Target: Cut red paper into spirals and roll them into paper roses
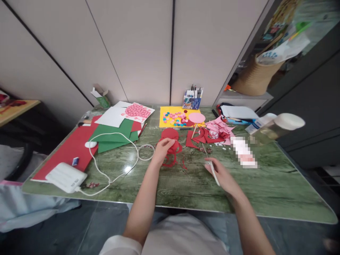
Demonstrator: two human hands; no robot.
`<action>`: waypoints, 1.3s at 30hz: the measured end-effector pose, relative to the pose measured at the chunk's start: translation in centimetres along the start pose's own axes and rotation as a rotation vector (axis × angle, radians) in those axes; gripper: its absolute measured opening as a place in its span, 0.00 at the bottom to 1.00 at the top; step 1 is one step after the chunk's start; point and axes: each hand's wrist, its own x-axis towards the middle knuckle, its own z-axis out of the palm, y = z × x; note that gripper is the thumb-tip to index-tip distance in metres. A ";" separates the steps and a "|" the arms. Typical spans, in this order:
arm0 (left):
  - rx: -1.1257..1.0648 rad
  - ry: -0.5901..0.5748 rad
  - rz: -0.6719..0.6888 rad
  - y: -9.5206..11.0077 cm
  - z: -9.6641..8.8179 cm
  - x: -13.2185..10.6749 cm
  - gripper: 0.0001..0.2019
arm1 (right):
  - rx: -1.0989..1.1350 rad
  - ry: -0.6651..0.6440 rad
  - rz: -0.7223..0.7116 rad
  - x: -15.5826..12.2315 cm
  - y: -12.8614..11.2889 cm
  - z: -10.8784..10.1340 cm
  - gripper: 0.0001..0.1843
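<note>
Left hand is pinching the near-left edge of the red paper cutout, fingers closed narrow on it. The cutout is lying flat on the green table, loose curly strips trailing off its near side. Right hand is sitting right of the cutout, fingers wrapped around a thin white tool, tip aiming up-left, apart from the paper. Can't tell if it's a knife or a pen. Judgement: the left hand should be pinning the paper flat and keeping fingertips off the tip's line, with the thin strips left slack so they don't tear. Red and pink scraps are piling up right of and beyond the cutout. A tape ring sits just left of it.
</note>
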 end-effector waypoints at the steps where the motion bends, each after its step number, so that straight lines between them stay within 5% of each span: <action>1: -0.023 0.006 -0.008 -0.2 0.1 0.1 0.12 | -0.100 0.053 0.036 -0.7 0.9 -0.1 0.23; 7: -0.184 0.045 -0.082 -0.2 0.6 0.1 0.14 | -0.662 0.192 0.272 -3.7 5.0 -1.3 0.31; 13: -0.430 0.050 -0.228 0.2 0.9 -0.1 0.11 | -0.854 0.368 0.308 -4.2 2.8 -2.3 0.22; 15: -0.519 0.014 -0.243 0.3 1.2 -0.3 0.09 | -0.742 0.436 0.190 -3.5 0.8 -1.6 0.22; 18: -0.539 -0.068 -0.260 0.3 1.5 -0.6 0.10 | -0.373 0.277 -0.132 -1.3 -2.6 1.0 0.24; 21: -0.469 -0.169 -0.261 0.5 1.6 -0.9 0.13 | -0.109 0.186 -0.190 1.3 -4.9 4.0 0.27; 24: -0.464 -0.213 -0.214 0.5 1.4 -0.9 0.12 | 0.063 0.198 -0.102 2.6 -5.3 5.5 0.15; 33: -0.438 -0.056 -0.084 -0.3 2.0 -0.5 0.08 | 0.342 0.422 -0.043 -1.2 -5.7 2.7 0.13; 39: -0.386 -0.079 -0.107 -0.1 2.8 -1.1 0.08 | 0.217 0.427 -0.127 -2.5 -7.9 2.5 0.10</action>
